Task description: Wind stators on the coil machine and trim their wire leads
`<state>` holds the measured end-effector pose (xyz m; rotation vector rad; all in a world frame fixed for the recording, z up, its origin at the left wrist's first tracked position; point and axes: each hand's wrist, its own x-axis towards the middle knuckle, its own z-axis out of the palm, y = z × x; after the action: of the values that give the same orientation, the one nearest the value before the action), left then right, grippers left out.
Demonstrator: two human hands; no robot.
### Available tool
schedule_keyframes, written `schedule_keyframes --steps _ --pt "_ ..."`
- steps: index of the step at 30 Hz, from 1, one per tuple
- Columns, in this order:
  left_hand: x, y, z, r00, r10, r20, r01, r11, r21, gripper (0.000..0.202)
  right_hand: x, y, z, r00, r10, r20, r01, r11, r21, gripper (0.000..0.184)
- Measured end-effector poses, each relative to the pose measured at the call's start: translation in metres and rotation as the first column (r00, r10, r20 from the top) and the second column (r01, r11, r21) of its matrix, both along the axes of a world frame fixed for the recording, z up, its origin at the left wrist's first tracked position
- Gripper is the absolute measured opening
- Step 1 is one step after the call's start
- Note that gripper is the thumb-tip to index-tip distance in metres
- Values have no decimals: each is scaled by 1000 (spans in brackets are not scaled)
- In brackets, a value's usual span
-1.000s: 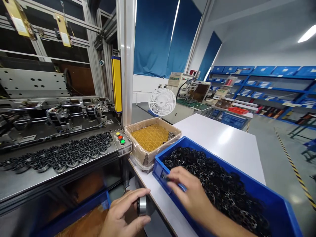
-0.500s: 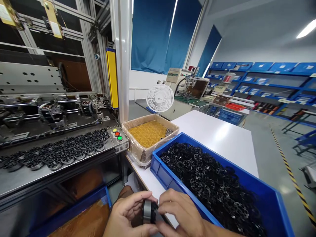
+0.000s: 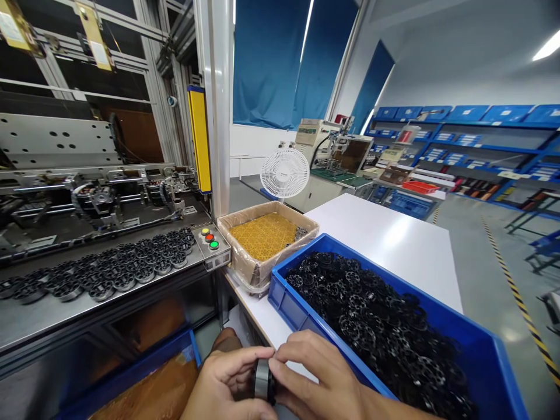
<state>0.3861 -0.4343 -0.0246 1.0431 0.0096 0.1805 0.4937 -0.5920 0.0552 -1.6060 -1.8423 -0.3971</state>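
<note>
At the bottom centre, my left hand (image 3: pixel 221 382) is closed around a stator core (image 3: pixel 261 380), a short grey metal ring with black plastic on its right side. The thumb is below it and the index finger above. My right hand (image 3: pixel 321 370) presses bent fingers against the black side of the same core, hiding much of that face. A blue bin (image 3: pixel 289 309) heaped with black slotted plastic rings (image 3: pixel 363 309) stands just beyond my right hand.
Rows of stator cores (image 3: pixel 125 280) stand on the machine's steel ledge (image 3: pixel 26 326) at left, beside a button box (image 3: pixel 216 259). A plastic-lined carton (image 3: pixel 245 268) holds yellowish parts. Behind are a white fan (image 3: pixel 284 172) and a white table (image 3: pixel 415 245). A blue-edged tray (image 3: pixel 144 391) lies low at left.
My right fingers have shifted up and left, closing over the stator core's black side and top edge. My left index finger has straightened along the top. The view has shifted slightly.
</note>
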Motion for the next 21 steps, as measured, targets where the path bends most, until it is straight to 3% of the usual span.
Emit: schedule_keyframes --steps 4,7,10,13,17,21 --pt "-1 0 -4 999 -48 -6 48 998 51 60 0 -1 -1 999 8 38 -8 1000 -11 32" --pt "-5 -2 0 1000 -16 -22 19 986 163 64 0 -1 0 1000 -1 13 1 1000 -16 34" --pt "-8 -5 5 999 32 -1 -31 958 285 68 4 0 1 988 -19 -155 13 999 -34 43" --pt "-10 -4 5 998 17 62 -40 919 391 59 9 2 -3 913 -88 -399 57 994 -88 52" --pt "-12 0 -1 992 12 128 -80 833 548 52 11 7 -7 853 -72 -518 39 996 -74 39" --pt "-7 -4 -10 989 91 115 -138 841 523 53 12 10 -7 877 -51 -478 39 999 -35 32"
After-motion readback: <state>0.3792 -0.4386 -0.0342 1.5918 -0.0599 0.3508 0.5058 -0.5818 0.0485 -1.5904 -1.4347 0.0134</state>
